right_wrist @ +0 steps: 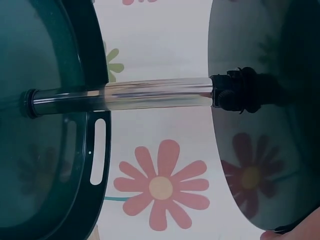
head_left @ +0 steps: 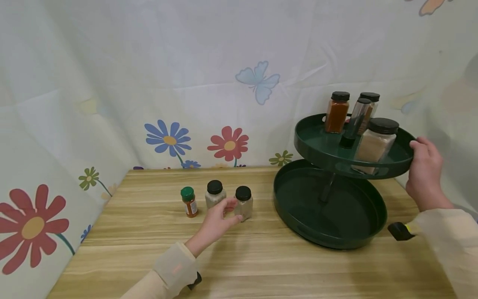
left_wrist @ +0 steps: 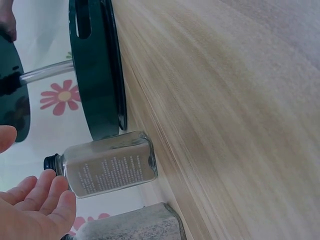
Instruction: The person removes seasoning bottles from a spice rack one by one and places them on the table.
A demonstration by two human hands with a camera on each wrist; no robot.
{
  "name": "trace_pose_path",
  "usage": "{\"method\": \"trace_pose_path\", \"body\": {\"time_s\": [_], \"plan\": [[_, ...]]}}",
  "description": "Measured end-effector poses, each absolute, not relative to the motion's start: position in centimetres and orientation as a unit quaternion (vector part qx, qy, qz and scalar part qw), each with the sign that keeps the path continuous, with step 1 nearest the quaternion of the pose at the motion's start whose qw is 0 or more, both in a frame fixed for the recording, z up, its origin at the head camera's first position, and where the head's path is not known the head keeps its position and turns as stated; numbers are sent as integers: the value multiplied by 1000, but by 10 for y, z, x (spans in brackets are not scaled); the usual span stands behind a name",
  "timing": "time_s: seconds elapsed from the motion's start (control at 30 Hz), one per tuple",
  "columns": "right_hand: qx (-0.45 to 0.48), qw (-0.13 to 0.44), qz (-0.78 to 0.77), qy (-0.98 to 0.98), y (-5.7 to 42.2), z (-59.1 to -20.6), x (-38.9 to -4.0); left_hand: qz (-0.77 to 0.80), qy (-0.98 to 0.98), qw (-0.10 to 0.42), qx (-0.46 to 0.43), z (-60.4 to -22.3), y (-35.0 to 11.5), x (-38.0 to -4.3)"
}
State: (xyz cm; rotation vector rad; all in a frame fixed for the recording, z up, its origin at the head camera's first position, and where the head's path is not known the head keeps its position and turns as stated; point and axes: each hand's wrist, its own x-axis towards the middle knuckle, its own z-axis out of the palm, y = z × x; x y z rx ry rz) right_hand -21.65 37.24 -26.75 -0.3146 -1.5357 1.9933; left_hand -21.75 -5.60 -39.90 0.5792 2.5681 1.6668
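My left hand (head_left: 215, 222) is open at the black-lidded jar (head_left: 246, 208), thumb apart from the fingers; whether it touches, I cannot tell. This jar stands upright on the worktop (head_left: 242, 265), between a second jar (head_left: 213, 201) and the lower tray (head_left: 354, 216). My right hand (head_left: 425, 170) grips the edge of the upper tray (head_left: 313, 153). I judge the step is taking this jar; the next move calls for closing fingers and thumb around it.
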Motion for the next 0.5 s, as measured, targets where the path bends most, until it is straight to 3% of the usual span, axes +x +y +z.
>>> {"method": "trace_pose_path", "body": {"time_s": [0.5], "plan": [[-139, 291, 732, -600, 365, -269, -213, 541, 819, 29, 188, -393, -51, -216]]}}
